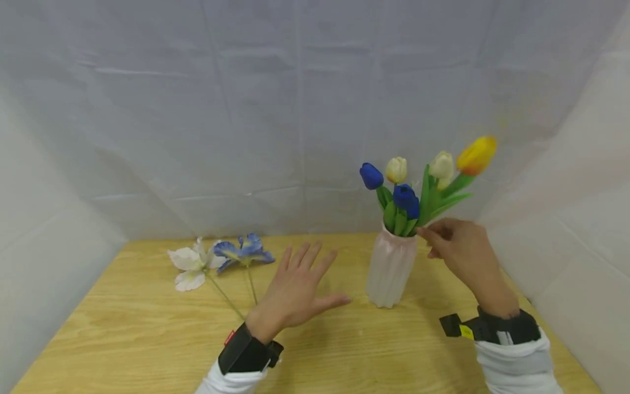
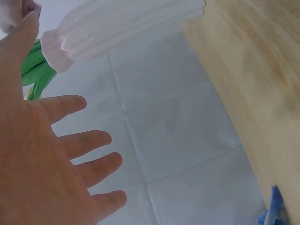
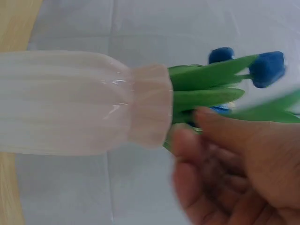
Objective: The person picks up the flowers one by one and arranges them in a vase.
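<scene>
A pale pink ribbed vase (image 1: 392, 268) stands on the table and holds blue tulips (image 1: 371, 176) and white tulips (image 1: 396, 170), their green leaves rising from its mouth. At the vase's rim, my right hand (image 1: 462, 251) pinches the low stem of a yellow tulip (image 1: 476, 156), which leans to the right and looks blurred. The right wrist view has the thumb and fingertips close against the leaves (image 3: 211, 77) just past the rim; the stem itself is mostly hidden. My left hand (image 1: 300, 290), fingers spread and holding nothing, hovers left of the vase.
On the wooden table (image 1: 123, 323), a white flower (image 1: 189, 265) and a blue-violet iris (image 1: 244, 251) lie to the left, their stems running toward my left wrist. Behind the table hangs a pale sheet (image 1: 256, 120), with white sheeting at both sides.
</scene>
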The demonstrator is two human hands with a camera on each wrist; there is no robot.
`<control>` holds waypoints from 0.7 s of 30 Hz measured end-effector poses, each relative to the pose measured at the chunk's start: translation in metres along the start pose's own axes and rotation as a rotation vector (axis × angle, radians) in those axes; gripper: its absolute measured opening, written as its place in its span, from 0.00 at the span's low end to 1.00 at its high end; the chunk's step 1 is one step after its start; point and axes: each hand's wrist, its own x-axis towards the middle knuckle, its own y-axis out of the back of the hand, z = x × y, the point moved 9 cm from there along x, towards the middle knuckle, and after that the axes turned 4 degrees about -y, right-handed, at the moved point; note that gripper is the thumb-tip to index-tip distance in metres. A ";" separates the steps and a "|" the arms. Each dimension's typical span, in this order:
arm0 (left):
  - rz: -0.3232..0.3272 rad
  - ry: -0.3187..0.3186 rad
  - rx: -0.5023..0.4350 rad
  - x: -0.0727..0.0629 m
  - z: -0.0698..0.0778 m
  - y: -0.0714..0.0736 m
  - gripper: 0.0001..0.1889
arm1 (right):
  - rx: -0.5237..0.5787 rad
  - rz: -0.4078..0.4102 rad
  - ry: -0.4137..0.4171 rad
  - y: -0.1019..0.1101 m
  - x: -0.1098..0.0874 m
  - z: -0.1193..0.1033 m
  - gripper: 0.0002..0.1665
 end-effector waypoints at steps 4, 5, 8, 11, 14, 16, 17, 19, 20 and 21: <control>-0.007 0.013 -0.001 -0.003 -0.002 -0.005 0.46 | -0.067 -0.204 -0.097 -0.017 -0.010 0.020 0.24; -0.008 0.015 -0.001 -0.004 -0.002 -0.007 0.46 | -0.075 -0.246 -0.103 -0.023 -0.013 0.024 0.24; -0.022 0.025 -0.009 -0.006 -0.005 -0.010 0.45 | -0.065 -0.349 -0.110 -0.042 -0.019 0.033 0.23; -0.036 0.036 -0.031 -0.010 -0.007 -0.012 0.45 | -0.031 -0.410 -0.096 -0.059 -0.025 0.036 0.20; -0.040 0.047 -0.040 -0.013 -0.009 -0.014 0.45 | 0.016 -0.459 -0.038 -0.074 -0.030 0.031 0.17; -0.034 0.051 -0.034 -0.014 -0.010 -0.014 0.45 | 0.061 -0.516 0.038 -0.086 -0.035 0.023 0.16; -0.031 0.052 -0.028 -0.015 -0.011 -0.014 0.46 | 0.089 -0.544 0.072 -0.092 -0.037 0.017 0.17; -0.021 0.053 -0.020 -0.017 -0.012 -0.014 0.45 | 0.140 -0.591 0.129 -0.107 -0.041 0.006 0.19; -0.019 0.054 -0.017 -0.017 -0.013 -0.015 0.45 | 0.162 -0.604 0.162 -0.114 -0.043 -0.001 0.20; -0.016 0.055 -0.015 -0.018 -0.014 -0.016 0.46 | 0.189 -0.612 0.186 -0.121 -0.044 -0.007 0.22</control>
